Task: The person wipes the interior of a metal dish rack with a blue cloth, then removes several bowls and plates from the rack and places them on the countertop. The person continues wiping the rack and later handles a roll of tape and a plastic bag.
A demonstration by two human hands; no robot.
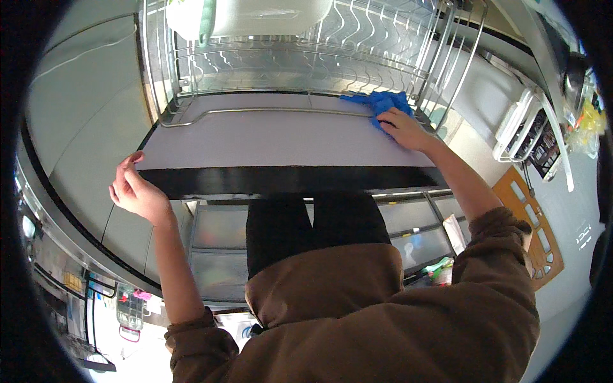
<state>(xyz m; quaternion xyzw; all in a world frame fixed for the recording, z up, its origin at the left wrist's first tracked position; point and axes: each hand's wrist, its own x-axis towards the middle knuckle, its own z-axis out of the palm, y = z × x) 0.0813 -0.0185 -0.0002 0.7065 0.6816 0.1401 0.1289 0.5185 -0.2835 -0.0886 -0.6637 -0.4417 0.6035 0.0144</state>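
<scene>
My right hand (403, 128) is closed on a crumpled blue cloth (390, 103) at the right back of a pale purple-grey surface (287, 139). The cloth lies against the right end of a thin metal rod (282, 109), which crosses the surface at the foot of a metal wire rack (297, 50). Off the surface's left front corner, my left hand (139, 189) is raised with its fingers loosely curled and nothing in it. A black edge (292, 179) runs along the front of the surface.
On the rack's upper level stand a whitish plastic container (268, 16) and a light green handle (207, 21). A white wire holder (519, 124) and a brown board with cut-outs (531, 225) are at the right. Drawers with translucent fronts (220, 273) lie below the black edge.
</scene>
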